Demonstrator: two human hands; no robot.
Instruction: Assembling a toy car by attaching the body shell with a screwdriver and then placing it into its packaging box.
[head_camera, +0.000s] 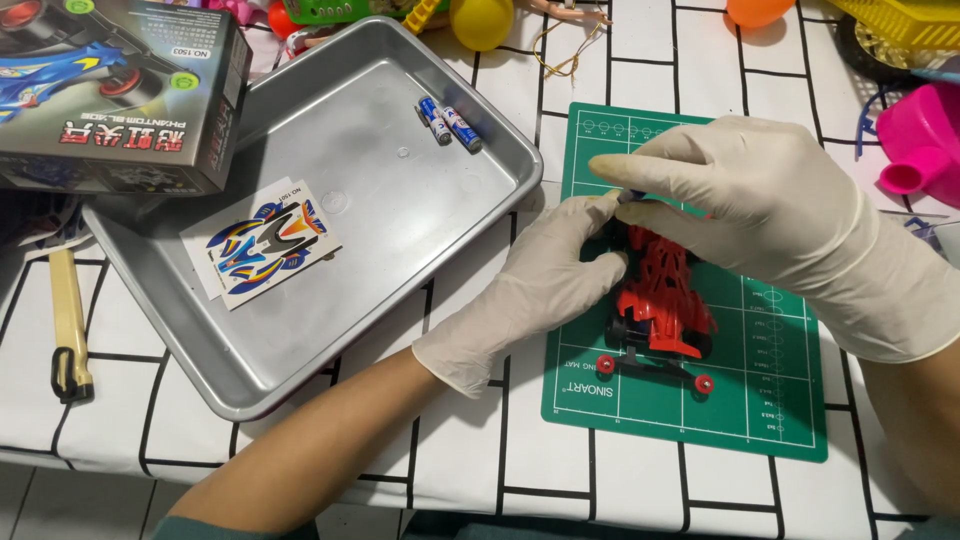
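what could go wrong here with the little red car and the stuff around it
The left hand and right hand crowd the front of the red toy car, so its thin rear roller bar might snag or bend. The two batteries lie loose in the metal tray and could roll if it is bumped.

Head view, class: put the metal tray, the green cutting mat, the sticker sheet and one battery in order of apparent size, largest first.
1. Metal tray
2. Green cutting mat, partly covered by gloved hands and a red toy car
3. Sticker sheet
4. One battery; its twin beside it looks alike.
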